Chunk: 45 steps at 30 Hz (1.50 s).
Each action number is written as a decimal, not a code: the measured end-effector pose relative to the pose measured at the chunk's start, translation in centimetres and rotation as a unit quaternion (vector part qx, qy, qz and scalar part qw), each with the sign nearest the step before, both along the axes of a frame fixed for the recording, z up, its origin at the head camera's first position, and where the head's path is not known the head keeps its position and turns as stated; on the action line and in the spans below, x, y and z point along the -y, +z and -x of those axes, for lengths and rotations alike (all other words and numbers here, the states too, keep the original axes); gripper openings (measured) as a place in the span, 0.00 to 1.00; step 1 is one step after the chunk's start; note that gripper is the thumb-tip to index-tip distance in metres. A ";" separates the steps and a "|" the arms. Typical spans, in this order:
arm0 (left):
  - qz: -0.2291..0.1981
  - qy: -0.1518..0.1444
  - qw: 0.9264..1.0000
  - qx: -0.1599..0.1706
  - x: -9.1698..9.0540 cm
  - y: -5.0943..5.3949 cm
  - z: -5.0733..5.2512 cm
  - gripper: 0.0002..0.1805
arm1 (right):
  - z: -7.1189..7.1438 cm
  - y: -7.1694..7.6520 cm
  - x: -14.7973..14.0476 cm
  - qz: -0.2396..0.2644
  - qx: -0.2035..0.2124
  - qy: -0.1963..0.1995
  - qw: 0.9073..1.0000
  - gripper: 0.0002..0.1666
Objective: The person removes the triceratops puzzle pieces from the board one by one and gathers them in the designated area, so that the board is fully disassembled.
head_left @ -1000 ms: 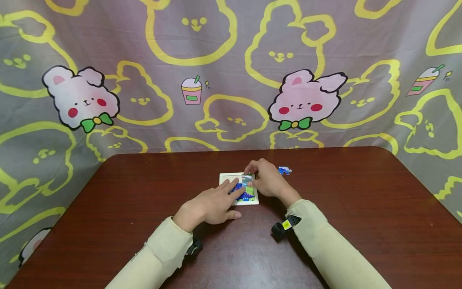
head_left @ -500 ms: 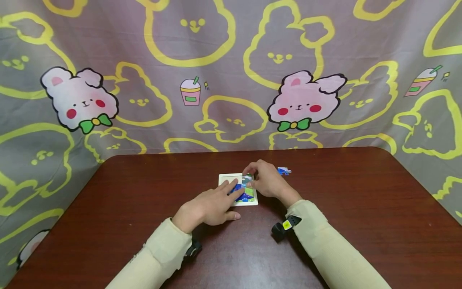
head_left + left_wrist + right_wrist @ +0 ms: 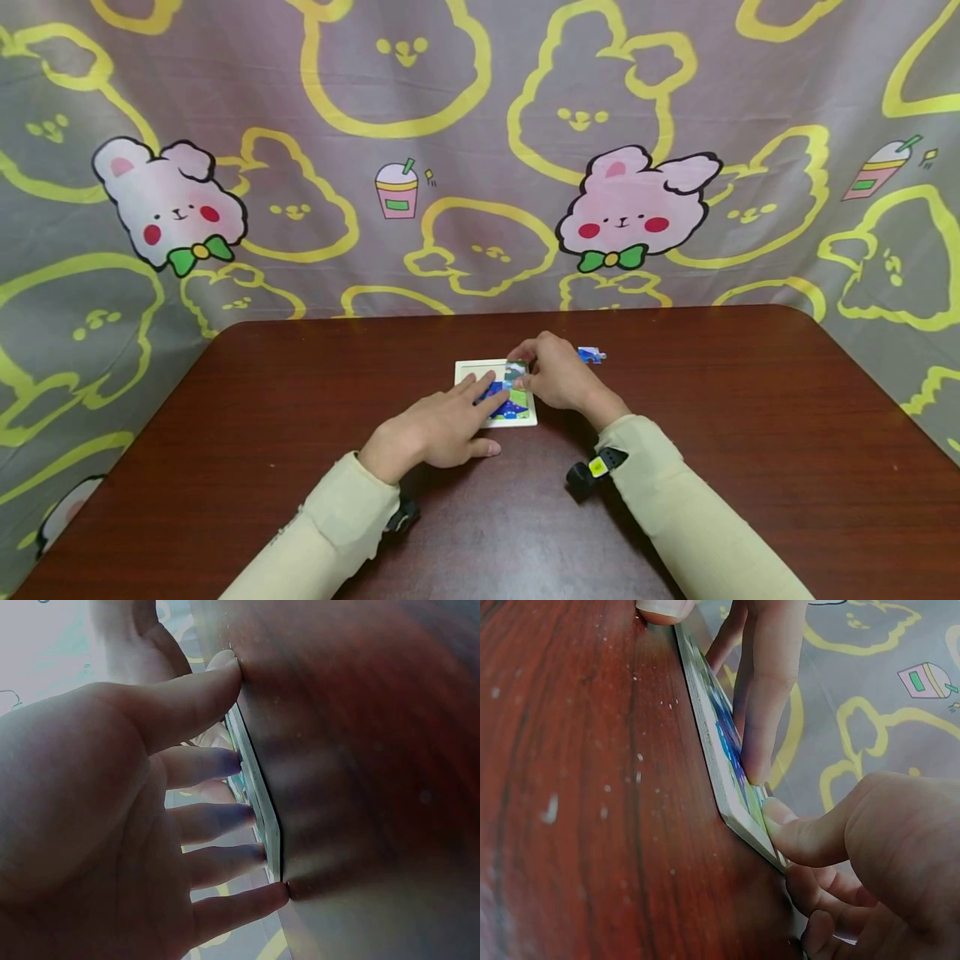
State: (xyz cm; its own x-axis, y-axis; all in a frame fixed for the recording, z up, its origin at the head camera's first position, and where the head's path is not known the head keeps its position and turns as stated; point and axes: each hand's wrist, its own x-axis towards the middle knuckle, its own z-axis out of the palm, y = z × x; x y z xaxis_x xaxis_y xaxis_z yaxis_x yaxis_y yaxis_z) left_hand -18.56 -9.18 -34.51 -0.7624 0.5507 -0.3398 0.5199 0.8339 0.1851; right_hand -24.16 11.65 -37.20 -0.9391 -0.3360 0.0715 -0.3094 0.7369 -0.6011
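Note:
A small white-framed jigsaw puzzle [image 3: 533,412] lies flat on the table. Its picture is blue and green, and pale backing shows at the upper left. My left hand [image 3: 438,427] rests across its left and middle with straight, spread fingers, covering part of the picture. At the upper right corner my right hand [image 3: 558,372] holds a puzzle piece [image 3: 515,372] between thumb and index finger. In the right wrist view the right thumb [image 3: 810,836] bears on the picture's edge while the other fingers curl at the frame's side. A loose blue puzzle piece [image 3: 590,355] lies behind the right hand.
The dark reddish-brown table [image 3: 750,433] reaches back to a patterned grey curtain [image 3: 480,167]. Black wrist cameras are strapped at both cuffs; the right one [image 3: 581,482] juts out over the table.
The piece in my right hand has shifted very slightly to the right inside the frame, and the hand with it. My left hand stays in place.

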 end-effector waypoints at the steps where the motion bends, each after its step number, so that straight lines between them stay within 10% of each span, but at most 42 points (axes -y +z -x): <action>1: 0.000 0.000 1.000 0.000 0.0 0.0 0.0 0.42 | 0.0 0.0 0.0 0.000 0.000 -0.001 1.000 0.16; 45: -0.006 -0.005 1.000 -0.001 0.1 0.0 0.0 0.42 | 0.2 0.3 -0.6 0.003 0.014 0.016 1.000 0.14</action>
